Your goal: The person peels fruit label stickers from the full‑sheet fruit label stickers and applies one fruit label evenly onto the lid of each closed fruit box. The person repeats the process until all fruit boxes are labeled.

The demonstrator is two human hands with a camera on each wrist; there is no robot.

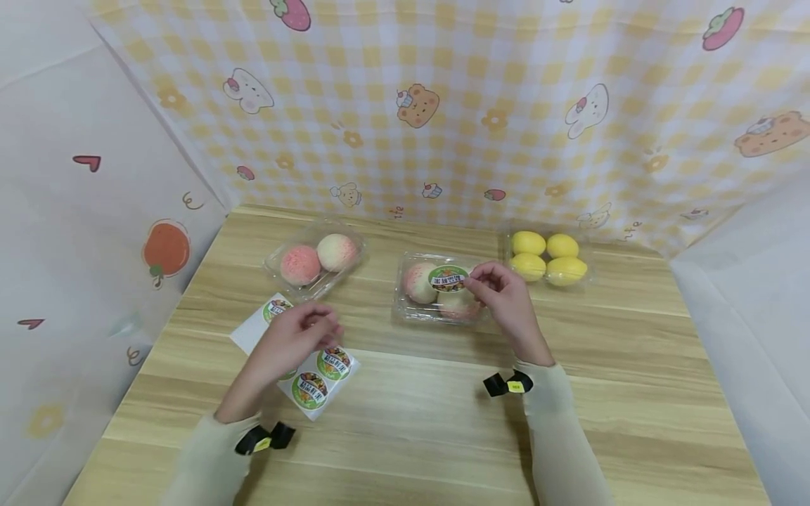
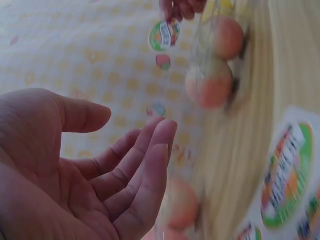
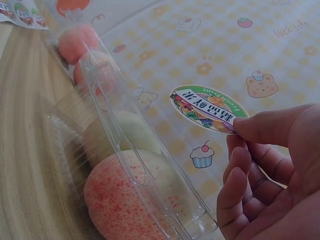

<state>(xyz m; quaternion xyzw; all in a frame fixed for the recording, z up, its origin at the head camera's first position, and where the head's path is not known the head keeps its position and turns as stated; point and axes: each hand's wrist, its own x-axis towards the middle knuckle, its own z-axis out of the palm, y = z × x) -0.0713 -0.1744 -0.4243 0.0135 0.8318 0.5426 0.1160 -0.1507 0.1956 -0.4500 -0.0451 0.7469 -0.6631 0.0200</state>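
Between thumb and fingertip, my right hand (image 1: pixel 509 306) pinches a round fruit sticker (image 3: pixel 206 109) by its edge. In the right wrist view the sticker hangs in the air above a clear plastic box (image 1: pixel 405 316) with two peaches (image 3: pixel 127 195) in it. My left hand (image 1: pixel 292 339) hovers over the sticker sheet (image 1: pixel 321 404), its fingers loosely bent and apart from the thumb, holding nothing in the left wrist view (image 2: pixel 120 170). Part of the sheet lies hidden under that hand in the head view; several green-rimmed stickers show on it.
At the back left of the wooden table (image 1: pixel 430 436) stands another clear box with two peaches (image 1: pixel 300 265). A clear box of yellow lemons (image 1: pixel 529 243) sits at the back right. A checked curtain (image 1: pixel 493 91) hangs behind the table.
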